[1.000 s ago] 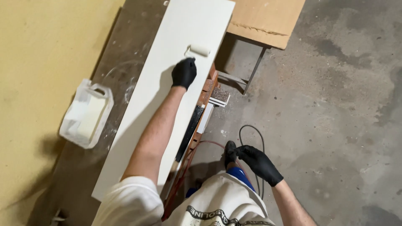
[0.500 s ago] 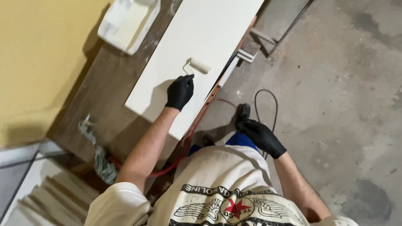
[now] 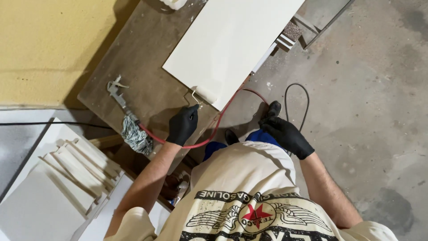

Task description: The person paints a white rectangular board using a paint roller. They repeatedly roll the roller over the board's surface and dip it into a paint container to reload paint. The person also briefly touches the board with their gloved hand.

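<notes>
Warm indoor light, soft shadows on the workbench, sharp focus, slight edge distortion

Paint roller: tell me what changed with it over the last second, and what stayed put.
The left hand drew the paint roller back along the white board, from the far part to the near end, where it now sits at the edge. The grip never let go. The right hand stayed by the thigh, holding nothing, and the board stayed on the workbench.

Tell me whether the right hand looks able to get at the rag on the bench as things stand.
Probably not directly. The right hand hangs over the floor beside the body, and the rag lies across the bench past the left hand, which holds the paint roller.
</notes>
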